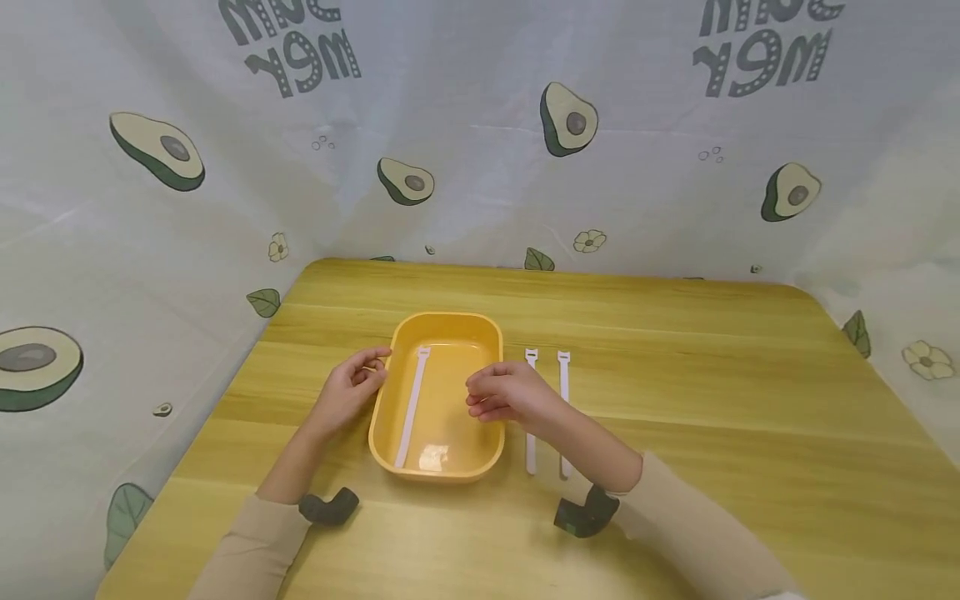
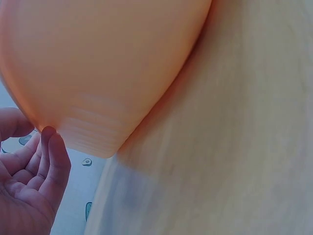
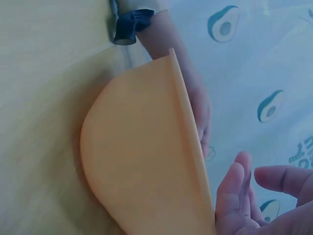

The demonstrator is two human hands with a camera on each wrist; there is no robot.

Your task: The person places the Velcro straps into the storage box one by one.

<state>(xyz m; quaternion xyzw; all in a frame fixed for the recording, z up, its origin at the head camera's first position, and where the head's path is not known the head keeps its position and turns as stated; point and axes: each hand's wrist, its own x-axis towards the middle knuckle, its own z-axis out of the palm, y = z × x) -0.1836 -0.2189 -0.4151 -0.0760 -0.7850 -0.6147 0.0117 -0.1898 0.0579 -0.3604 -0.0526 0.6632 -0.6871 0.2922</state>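
left hand [image 1: 348, 390] touches tray [image 1: 444, 400]; right hand [image 1: 513, 392] over tray; white strip [image 1: 412, 407] inside

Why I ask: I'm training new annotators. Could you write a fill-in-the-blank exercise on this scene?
Strips inside the tray number ____.
Strips lying directly on the table number ____.
The hand nearest them is the ____ one.
The fruit printed on the backdrop is ____.

Missing words: one; two; right; avocado.

Tray [image 1: 446, 375]: we see glare at its near end.
Table [image 1: 675, 350]: we find it bright, palest near.
Wrist views: we get dimmer, bluish, soft pictures.
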